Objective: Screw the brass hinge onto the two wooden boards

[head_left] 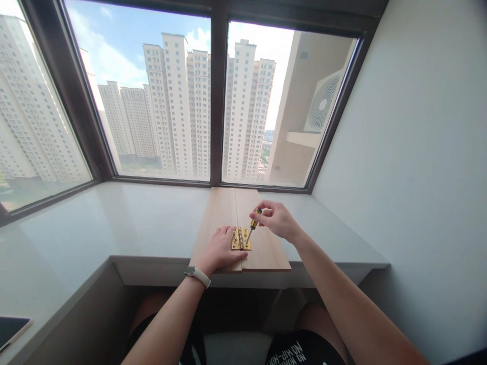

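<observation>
Pressing flat on the nearer end of the left pale wooden board, the left hand, with a light-strapped watch at its wrist, lies open with fingers spread, its fingertips touching the small brass hinge at about three o'clock from the palm. That hinge straddles the seam between the left board and the right pale wooden board, both lying on the white worktop below the window. At one o'clock from the hinge, the right hand is closed on the handle of a small yellow-and-black screwdriver, its tip slanting down onto the hinge's right leaf. Held at a slant, the tip could likely skip out of the screw head and gouge the wood or jab the nearby left fingertips; uneven pressure might shift the boards apart and skew the hinge.
</observation>
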`<state>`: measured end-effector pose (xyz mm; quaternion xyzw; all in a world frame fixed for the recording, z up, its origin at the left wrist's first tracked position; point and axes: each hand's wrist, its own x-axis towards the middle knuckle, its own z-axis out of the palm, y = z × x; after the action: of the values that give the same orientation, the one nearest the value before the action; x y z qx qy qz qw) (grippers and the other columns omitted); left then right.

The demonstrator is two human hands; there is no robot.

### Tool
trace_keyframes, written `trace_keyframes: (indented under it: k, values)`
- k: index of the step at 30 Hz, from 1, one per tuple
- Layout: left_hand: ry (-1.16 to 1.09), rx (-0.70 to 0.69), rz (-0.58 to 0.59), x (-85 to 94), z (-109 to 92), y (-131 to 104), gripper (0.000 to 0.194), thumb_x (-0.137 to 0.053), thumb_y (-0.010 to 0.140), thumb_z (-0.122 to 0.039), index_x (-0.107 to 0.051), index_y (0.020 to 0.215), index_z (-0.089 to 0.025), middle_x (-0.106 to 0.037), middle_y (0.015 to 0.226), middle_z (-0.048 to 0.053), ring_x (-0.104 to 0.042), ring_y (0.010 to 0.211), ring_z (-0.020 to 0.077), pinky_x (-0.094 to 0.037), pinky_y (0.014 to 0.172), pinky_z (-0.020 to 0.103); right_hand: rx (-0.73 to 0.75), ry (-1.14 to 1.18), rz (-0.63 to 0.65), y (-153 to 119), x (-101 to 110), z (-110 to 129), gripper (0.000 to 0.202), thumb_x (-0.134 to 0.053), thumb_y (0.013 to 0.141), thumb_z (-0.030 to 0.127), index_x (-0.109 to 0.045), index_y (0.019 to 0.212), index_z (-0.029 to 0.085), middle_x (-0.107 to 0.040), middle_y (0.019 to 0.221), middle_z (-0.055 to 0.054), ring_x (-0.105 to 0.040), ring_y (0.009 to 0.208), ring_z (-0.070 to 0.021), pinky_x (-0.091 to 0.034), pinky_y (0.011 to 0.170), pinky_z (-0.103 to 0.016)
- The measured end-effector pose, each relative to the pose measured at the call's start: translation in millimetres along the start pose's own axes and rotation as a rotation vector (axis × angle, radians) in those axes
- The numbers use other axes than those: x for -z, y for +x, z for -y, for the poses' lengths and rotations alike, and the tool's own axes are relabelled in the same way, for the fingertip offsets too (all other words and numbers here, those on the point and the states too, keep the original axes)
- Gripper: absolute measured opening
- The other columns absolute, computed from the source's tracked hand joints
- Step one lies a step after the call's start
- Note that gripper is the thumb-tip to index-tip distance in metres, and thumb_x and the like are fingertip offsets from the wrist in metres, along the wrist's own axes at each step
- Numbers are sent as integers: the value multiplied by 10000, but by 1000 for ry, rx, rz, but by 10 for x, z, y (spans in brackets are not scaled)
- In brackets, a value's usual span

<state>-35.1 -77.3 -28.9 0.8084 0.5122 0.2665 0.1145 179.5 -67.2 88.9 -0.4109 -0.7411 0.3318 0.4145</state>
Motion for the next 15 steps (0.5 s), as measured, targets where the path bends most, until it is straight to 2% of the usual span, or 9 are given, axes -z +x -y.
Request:
trace_keyframes:
  k: [4,8,11,15]
  values:
    - [-7,3,2,-2,-9,0,913,-664,700,-703,-417,1441,-231,-496,1417,128,-431,1303,353,-333,1108,450,-1,118,-97,-24,-138,-30,434,-771,733,524,-484,749,198,-718,952,-87,-621,613,-141,-463,474,-245]
    - [-10,2,1,-1,-4,-4,909,-665,703,-698,-411,1443,-234,-498,1418,125,-433,1307,351,-336,1107,447,-5,166,-160,-36,-226,-28,400,-727,772,532,-512,868,207,-727,856,-70,-523,532,-109,-373,430,-218]
    - [-8,-5,-4,-5,8,-1,914,-665,696,-704,-417,1438,-231,-499,1413,127,-431,1308,354,-337,1106,448,17,130,-90,-54,-210,6,378,-662,840,536,-588,1002,203,-720,835,-57,-510,555,-109,-394,478,-228]
    - [-7,2,-4,-7,17,4,930,-663,689,-714,-412,1442,-229,-498,1412,129,-429,1306,356,-333,1108,450,-11,126,50,-85,-128,45,395,-552,924,545,-629,1132,218,-699,949,-57,-545,629,-110,-484,621,-276]
